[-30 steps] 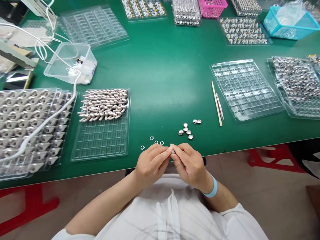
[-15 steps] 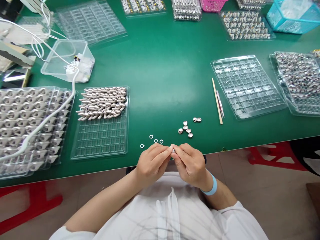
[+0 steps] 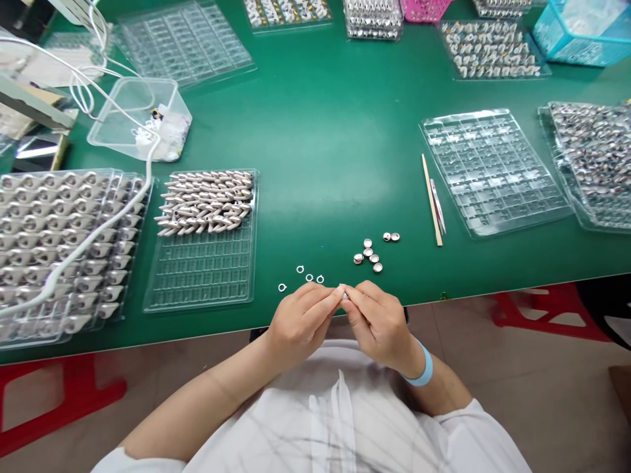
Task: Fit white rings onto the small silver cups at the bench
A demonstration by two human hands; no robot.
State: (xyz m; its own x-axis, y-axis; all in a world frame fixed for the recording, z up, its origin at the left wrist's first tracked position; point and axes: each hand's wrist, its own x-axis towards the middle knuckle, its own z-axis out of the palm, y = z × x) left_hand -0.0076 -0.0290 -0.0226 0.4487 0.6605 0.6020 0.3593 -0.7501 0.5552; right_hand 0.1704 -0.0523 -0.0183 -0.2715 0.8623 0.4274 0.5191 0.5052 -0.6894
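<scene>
My left hand (image 3: 302,320) and my right hand (image 3: 379,323) meet fingertip to fingertip at the table's front edge. Both are closed in a pinch around one small silvery part (image 3: 345,296), mostly covered by the fingers. Just beyond my left hand lie several thin white rings (image 3: 309,278). Several small round metal caps (image 3: 367,252) are grouped on the green table past my right hand, with a pair (image 3: 391,237) slightly apart to the right.
To the left are a tray of pointed metal parts (image 3: 207,203), stacked trays of grey parts (image 3: 59,243), a cable (image 3: 98,230) and a clear box (image 3: 140,141). At right lie a wooden stick (image 3: 431,200), tweezers (image 3: 438,207), a clear tray (image 3: 495,171) and a heaped tray (image 3: 594,157).
The view has shifted slightly, so the table's contents appear a little further right. Both hands stay together on the small part, with the fingertips slightly moved.
</scene>
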